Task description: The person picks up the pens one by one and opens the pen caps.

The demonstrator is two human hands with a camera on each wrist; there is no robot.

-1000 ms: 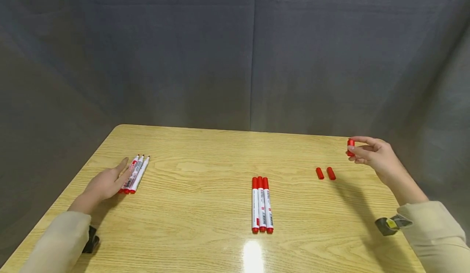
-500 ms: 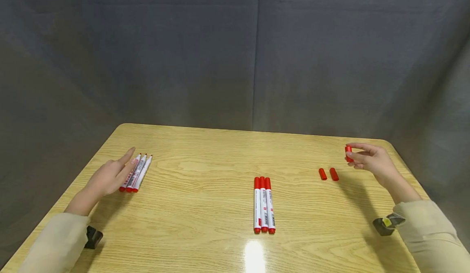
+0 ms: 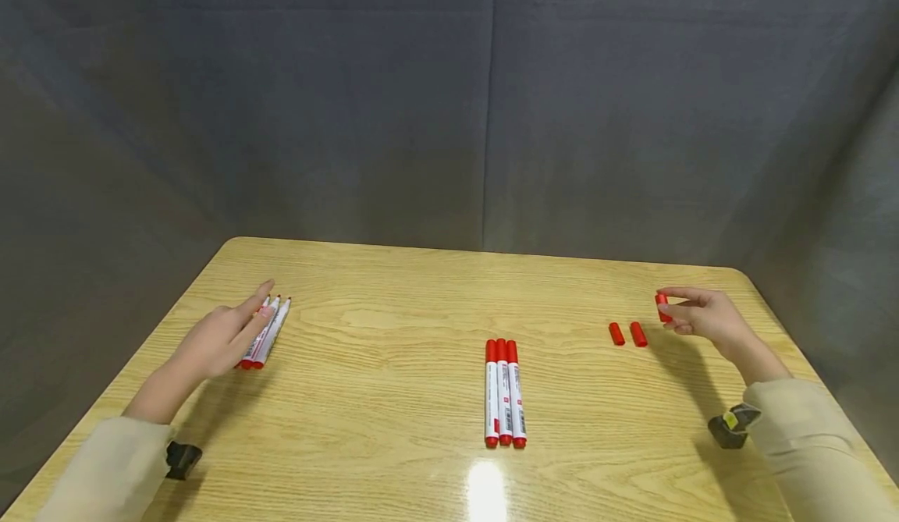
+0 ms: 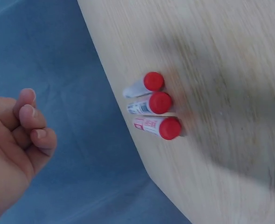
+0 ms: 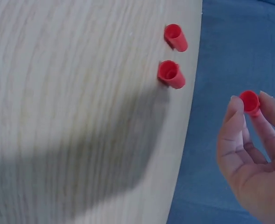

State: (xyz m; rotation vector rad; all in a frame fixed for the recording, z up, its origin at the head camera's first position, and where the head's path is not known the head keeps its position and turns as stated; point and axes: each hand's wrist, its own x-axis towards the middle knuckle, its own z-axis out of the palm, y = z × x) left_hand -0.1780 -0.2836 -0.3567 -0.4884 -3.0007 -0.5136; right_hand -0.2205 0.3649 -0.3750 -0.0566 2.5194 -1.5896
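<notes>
Right hand: fingers pinching a red cap, raised at far right; a light, even pinch seems best, clear of two loose caps leftward. Left hand: fingers loosely curled, empty, near uncapped markers.

A: Position of the left hand?
B: At the left of view, fingers bent, apart from the markers.
A: Marker arrangement?
B: Three, side by side on the table, red ends foremost. Blue cloth beyond.
</notes>
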